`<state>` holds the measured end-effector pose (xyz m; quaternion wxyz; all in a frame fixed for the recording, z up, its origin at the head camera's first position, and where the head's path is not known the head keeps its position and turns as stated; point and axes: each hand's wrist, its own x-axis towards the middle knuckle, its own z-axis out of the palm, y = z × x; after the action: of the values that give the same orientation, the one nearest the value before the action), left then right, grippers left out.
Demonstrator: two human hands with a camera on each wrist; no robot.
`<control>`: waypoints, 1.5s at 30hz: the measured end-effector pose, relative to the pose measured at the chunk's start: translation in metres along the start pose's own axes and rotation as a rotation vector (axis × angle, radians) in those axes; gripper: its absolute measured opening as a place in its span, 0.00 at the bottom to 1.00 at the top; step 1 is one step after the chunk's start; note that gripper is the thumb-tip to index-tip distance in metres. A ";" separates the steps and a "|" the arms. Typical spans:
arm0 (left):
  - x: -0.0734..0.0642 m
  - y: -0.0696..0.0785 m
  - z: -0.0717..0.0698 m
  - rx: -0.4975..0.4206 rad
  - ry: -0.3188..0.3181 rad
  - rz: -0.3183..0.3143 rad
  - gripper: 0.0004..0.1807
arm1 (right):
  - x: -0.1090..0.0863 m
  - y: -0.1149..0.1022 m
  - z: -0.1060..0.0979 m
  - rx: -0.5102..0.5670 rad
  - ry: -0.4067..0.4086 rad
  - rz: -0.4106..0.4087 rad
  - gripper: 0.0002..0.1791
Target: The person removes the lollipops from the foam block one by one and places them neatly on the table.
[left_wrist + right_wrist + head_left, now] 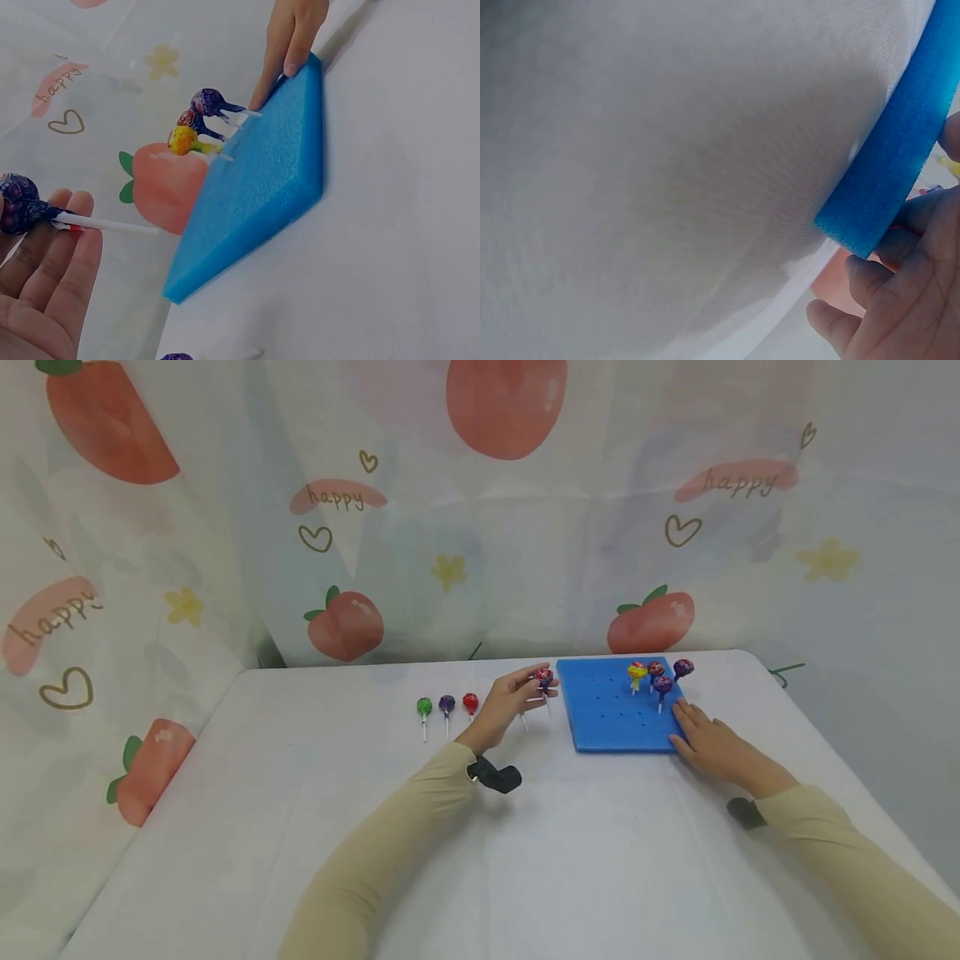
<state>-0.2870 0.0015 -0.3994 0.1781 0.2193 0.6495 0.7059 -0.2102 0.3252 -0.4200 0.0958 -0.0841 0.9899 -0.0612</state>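
My left hand (495, 710) pinches a lollipop (543, 676) in a dark blue and red wrapper, just left of a blue foam board (607, 727). In the left wrist view this lollipop's white stick (112, 224) points toward the board. Several lollipops stand with their sticks in the board's right part: a yellow one (637, 671), a red and dark one (656, 669) and purple ones (663, 684). Fingers spread, my right hand (716, 750) rests on the board's right edge, and the right wrist view shows its fingertips along that edge.
Left of my left hand lie a green lollipop (424, 705), a purple lollipop (447, 702) and a red lollipop (470, 701) on the white table (555, 860). Another white stick (524, 722) shows beneath that hand. A patterned curtain (510, 568) hangs behind the table.
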 end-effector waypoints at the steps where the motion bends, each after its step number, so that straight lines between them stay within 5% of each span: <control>1: -0.002 0.001 -0.002 -0.003 0.004 0.001 0.22 | 0.000 0.000 0.000 0.001 0.000 -0.001 0.39; 45: -0.073 0.006 -0.129 0.082 0.331 -0.075 0.21 | -0.002 0.000 -0.002 0.007 -0.008 -0.005 0.40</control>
<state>-0.2957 -0.1465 -0.4066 0.0861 0.0827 0.7059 0.6982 -0.2089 0.3257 -0.4178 0.1000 -0.0866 0.9891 -0.0646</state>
